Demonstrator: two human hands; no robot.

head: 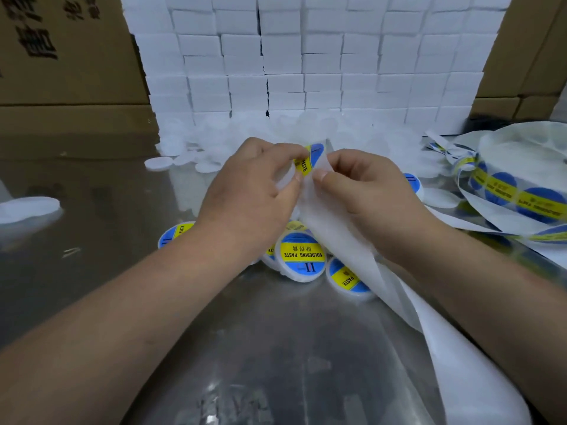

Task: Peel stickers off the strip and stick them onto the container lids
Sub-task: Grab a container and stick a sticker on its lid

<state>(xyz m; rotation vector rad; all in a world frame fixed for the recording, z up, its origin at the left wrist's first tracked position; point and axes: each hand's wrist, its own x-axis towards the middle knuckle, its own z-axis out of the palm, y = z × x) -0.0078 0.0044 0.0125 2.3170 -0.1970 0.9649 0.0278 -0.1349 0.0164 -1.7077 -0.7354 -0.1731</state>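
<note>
Pinching the round blue and yellow sticker (pixel 308 161) with the curled thumb and fingertips of the left hand (pixel 245 194). Held up in the air between both hands, with the word PASTE on its yellow band. Touching the top end of the long white paper strip (pixel 331 228); hard to tell whether stuck there or free. Gripping that strip just beside the sticker with the bent thumb and fingers of the right hand (pixel 365 191). Thumb close to thumb, nearly touching. Trailing down from the right hand, along the right arm, all the way to the bottom right corner.

Lying just below the hands, white round lids with blue and yellow stickers on top (pixel 302 256), bunched up and touching. One more peeking out under the left wrist, and one more behind the right hand. Resting, all of them, on the shiny grey metal table (pixel 276 348).

Heaped further back, plain white round lids (pixel 190 154) in a messy pile. Sitting alone far off to the left, one more plain lid. Piled at the right edge, a loose coil of sticker strip (pixel 506 191), full of the same blue and yellow circles. Stacked behind everything, a wall of small white boxes (pixel 306 62), with big brown cardboard boxes (pixel 67 56) on both sides.
</note>
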